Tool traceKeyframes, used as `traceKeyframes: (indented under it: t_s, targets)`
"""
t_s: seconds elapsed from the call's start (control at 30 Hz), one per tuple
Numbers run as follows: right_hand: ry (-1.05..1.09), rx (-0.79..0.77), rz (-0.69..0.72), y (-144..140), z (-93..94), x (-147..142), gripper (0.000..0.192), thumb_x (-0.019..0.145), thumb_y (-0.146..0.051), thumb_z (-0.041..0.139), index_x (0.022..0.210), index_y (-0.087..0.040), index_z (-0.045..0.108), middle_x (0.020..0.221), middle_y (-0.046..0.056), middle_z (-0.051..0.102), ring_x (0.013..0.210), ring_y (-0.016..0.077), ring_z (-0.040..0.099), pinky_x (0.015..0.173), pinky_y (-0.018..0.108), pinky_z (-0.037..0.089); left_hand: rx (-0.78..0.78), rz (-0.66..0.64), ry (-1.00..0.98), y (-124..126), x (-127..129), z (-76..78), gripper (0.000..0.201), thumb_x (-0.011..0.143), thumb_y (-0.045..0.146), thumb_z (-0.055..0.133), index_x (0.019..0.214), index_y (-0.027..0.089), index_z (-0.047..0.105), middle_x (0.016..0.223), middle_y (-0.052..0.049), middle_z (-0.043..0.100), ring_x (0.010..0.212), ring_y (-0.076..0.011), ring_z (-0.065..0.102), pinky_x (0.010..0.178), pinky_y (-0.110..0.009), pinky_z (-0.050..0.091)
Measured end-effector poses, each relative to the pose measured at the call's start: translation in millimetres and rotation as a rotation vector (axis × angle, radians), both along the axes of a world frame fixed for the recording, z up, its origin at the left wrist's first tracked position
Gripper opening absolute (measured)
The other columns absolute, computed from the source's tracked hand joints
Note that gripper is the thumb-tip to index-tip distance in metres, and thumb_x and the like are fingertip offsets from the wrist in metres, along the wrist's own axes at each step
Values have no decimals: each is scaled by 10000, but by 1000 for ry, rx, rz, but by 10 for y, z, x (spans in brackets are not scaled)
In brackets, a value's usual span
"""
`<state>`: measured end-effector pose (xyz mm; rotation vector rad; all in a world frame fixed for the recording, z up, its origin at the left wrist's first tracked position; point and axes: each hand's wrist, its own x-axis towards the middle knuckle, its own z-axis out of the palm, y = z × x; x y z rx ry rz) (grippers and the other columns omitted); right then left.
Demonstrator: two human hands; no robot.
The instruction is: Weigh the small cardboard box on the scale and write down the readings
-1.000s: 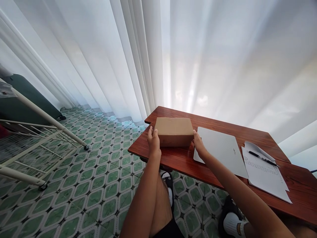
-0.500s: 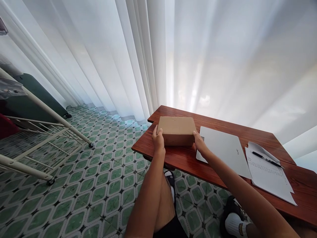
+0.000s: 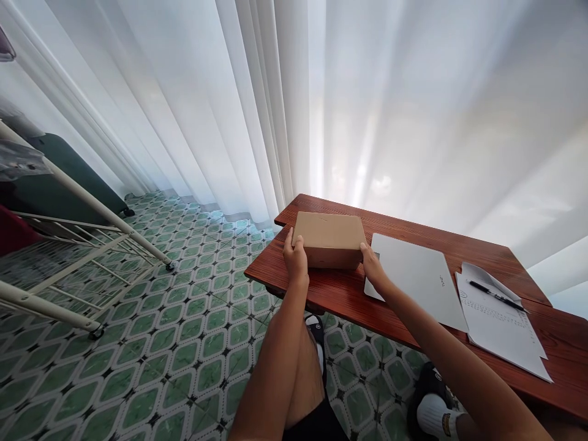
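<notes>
Brown oblong cardboard box (image 3: 329,230), long axis L-R, sits btwn L hand (image 3: 296,258) & R hand (image 3: 373,268), both grasping its ends.

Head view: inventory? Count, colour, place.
box: 1, brown, centre
panel: 1, silver, table
papers: several, white, table
pen: apparently 1, black, on papers
table: 1, reddish, right
curtain: count unclear, white, behind
rack: 1, cream, left
bag: 1, clear, left
wheeled object: 1, green, left
items: 2, red, purplish, left edge
floor: 1, green, below
sandals: 2, black, floor
socks: 2, white, feet
shorts: 1, black, bottom
left hand: 1, box's left
right hand: 1, box's right
</notes>
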<state>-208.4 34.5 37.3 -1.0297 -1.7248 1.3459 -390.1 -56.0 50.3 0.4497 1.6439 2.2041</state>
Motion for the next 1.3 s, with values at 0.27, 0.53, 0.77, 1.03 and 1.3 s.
traceKeyframes:
  t_s: [0.27,0.53,0.77,1.03,1.3]
  targets:
    - [30,19,0,-51,38,32,625,1009,-616,334,1506,-281,511,1556,40,505,1472,283,415,1246,519,309,-37,21,65,-35,54,57,499,956,293,538,1445,207,584,1528,-62,528,1401,-258,491,1150,-364,424]
    - [43,204,-8,-50,186,173,678,1023,-655,315,1554,-257,456,1598,46,453,1507,261,367,1280,465,239,68,-31,70,-30,167,97,549,948,279,512,1489,187,536,1567,-51,484,1433,-226,461,1168,-315,404]
    - [40,267,-31,1,304,423,695,1015,-711,321,1541,-285,476,1548,50,517,1478,294,404,1249,478,288,213,-138,144,16,306,108,519,944,298,498,1448,208,588,1579,-27,470,1496,-226,375,1242,-348,305]
    - [49,309,-85,28,359,778,691,1022,-700,341,1527,-257,504,1509,81,555,1406,316,483,1227,490,313,269,-322,195,69,486,99,537,964,364,512,1487,241,523,1567,-57,477,1463,-252,422,1199,-367,369]
    - [132,299,-72,90,364,1286,633,1030,-678,380,1526,-306,507,1573,16,492,1479,282,413,1262,479,285,327,-424,271,197,721,130,521,948,448,538,1422,231,546,1480,-97,540,1395,-290,484,1140,-387,420]
